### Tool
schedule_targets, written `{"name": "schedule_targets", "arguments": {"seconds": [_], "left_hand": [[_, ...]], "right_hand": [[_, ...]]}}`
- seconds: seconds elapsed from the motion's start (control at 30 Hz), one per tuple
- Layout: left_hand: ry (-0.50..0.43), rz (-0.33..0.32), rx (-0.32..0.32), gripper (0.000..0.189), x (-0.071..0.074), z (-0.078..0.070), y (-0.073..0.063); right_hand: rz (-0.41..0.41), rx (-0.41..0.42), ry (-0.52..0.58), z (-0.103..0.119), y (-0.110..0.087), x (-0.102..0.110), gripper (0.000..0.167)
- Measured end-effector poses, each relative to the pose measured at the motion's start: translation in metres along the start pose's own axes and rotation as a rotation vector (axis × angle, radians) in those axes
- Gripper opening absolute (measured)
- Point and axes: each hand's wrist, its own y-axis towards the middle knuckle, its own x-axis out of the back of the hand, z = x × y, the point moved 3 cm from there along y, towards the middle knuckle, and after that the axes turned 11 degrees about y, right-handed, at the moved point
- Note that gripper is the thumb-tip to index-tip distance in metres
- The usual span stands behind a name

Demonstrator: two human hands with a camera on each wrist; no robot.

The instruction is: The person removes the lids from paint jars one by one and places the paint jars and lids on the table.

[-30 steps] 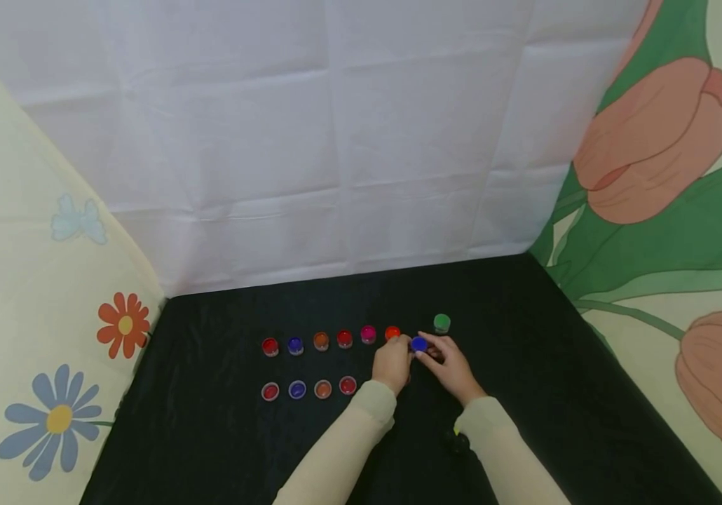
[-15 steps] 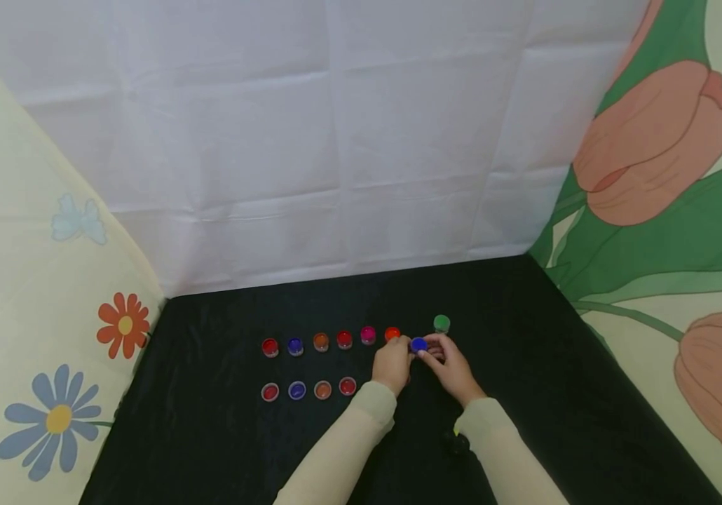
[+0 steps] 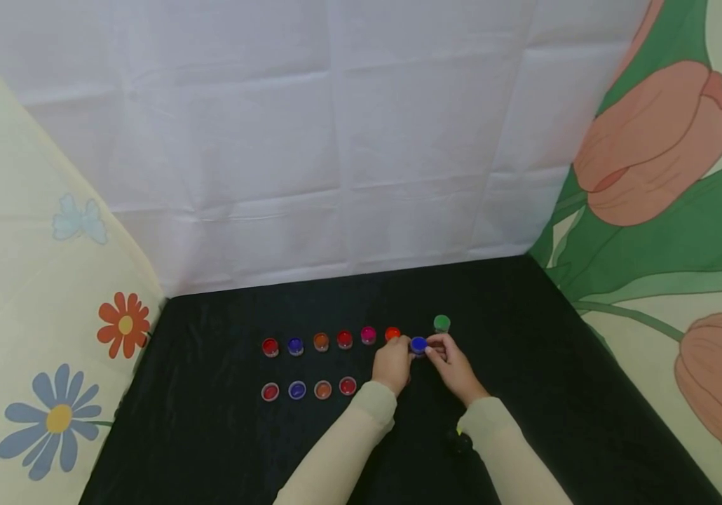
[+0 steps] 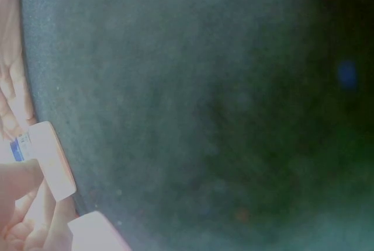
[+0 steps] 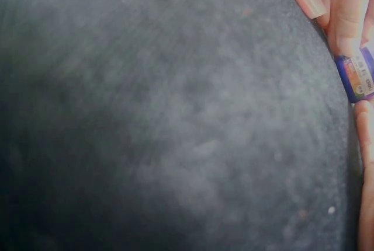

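Observation:
In the head view a small blue paint pot (image 3: pixel 418 344) is held between both hands, blue top up. My left hand (image 3: pixel 391 365) grips its left side with curled fingers, its back hiding most of the grip. On the other side, my right hand (image 3: pixel 452 368) pinches the edge between thumb and fingers. The right wrist view shows fingertips at opposite sides of the labelled blue pot (image 5: pixel 355 79). Only a sliver of the blue pot (image 4: pixel 16 149) shows in the left wrist view. An orange-red pot (image 3: pixel 392 333) stands just behind the left hand.
Left of the hands runs a row of small pots, among them a magenta pot (image 3: pixel 368 334). Nearer lie several lid-like round pieces, including a red round piece (image 3: pixel 348 386). A green-topped pot (image 3: pixel 441 323) stands behind the right hand. Black cloth (image 3: pixel 222 435) covers the table.
My right thumb and fingers have shifted slightly rightward round the blue pot's edge. The left hand and the other pots stay where they were.

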Motion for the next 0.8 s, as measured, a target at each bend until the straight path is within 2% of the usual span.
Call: {"name": "schedule_targets", "arguments": {"seconds": [0.1, 0.4, 0.8], "left_hand": [[0.003, 0.001, 0.003, 0.016, 0.0003, 0.0003, 0.0003], [-0.001, 0.003, 0.004, 0.016, -0.0026, 0.0007, 0.0015], [0.046, -0.002, -0.020, 0.016, -0.0038, -0.0007, 0.0002]], "right_hand": [[-0.013, -0.003, 0.007, -0.0003, -0.0001, 0.0000, 0.023], [-0.021, -0.029, 0.021, -0.0027, 0.0009, 0.0004, 0.029], [-0.028, 0.007, -0.085, -0.0013, 0.0003, -0.0021, 0.038]]}}
